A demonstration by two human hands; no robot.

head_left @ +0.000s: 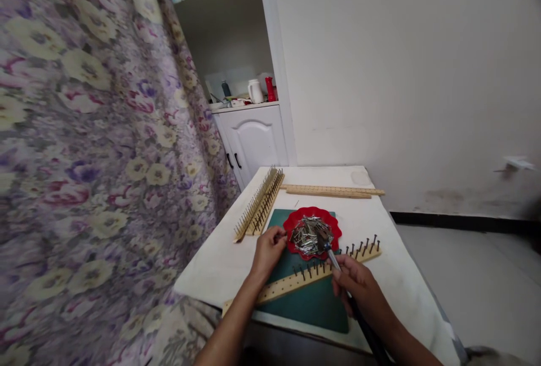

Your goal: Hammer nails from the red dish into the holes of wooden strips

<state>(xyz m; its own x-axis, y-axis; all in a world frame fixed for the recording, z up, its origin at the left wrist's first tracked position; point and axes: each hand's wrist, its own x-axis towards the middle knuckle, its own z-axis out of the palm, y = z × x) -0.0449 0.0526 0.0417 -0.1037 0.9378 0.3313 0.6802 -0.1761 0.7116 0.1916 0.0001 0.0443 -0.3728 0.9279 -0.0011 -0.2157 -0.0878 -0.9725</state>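
Observation:
My right hand (359, 287) is wrapped round a hammer (333, 259) with a metal shaft and a black handle. The hammer's head is over a scalloped red dish (291, 222) heaped with silvery nails (310, 233). At the dish's left rim, my left hand (269, 248) is closed, its fingertips together; what they hold, if anything, cannot be made out. Between my forearms a pale wooden strip (281, 287) slants across a green cutting mat (313, 309). Dark nails (359, 248) stand upright in the strip's right part, while bare holes show along its left part.
Wooden strips full of upright nails (260, 202) lie at the table's left. Two more strips (333, 191) lie along the back of the white-covered table (406, 276). A floral curtain (105, 157) hangs left; a white cabinet (256, 140) and a wall stand behind.

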